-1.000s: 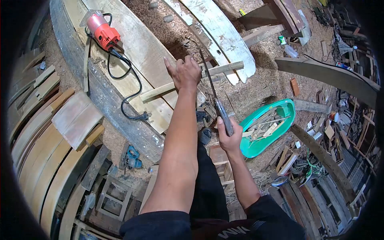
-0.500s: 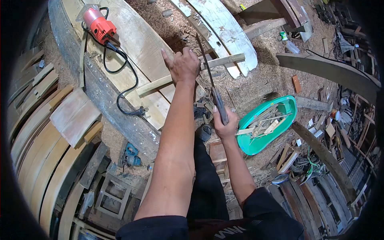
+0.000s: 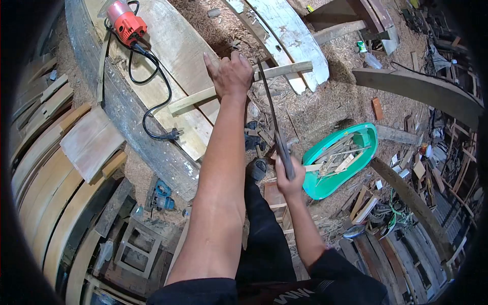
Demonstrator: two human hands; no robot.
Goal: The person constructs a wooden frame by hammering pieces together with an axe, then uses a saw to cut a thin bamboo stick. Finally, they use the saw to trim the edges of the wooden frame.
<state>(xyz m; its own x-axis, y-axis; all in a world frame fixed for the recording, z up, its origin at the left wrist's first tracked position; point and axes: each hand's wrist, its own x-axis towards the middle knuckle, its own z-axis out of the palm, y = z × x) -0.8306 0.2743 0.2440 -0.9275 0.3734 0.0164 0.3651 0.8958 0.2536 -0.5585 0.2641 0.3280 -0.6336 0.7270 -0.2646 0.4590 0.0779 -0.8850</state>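
My left hand (image 3: 233, 76) is closed over a narrow wooden strip (image 3: 190, 101), pressing it across pale planks; the fingers' undersides are hidden. The strip's right end sticks out past the planks toward a white-painted board (image 3: 300, 43). In my right hand (image 3: 291, 175) is the grey handle of a handsaw (image 3: 272, 109), its long dark blade seen nearly edge-on. The blade crosses the strip just right of my left hand. Whether its teeth have cut into the wood cannot be made out.
A red power tool (image 3: 127, 25) with a black cord lies on the planks (image 3: 162, 43). Right of my right hand stands a green tub (image 3: 325, 190) of wood scraps. A blue power tool (image 3: 163, 197) sits lower left. Stacked curved boards (image 3: 61, 195) and sawdust surround me.
My right hand has drawn the saw back toward my body, so the blade tip is now close to the strip. My left hand stays on the strip. The view has shifted slightly.
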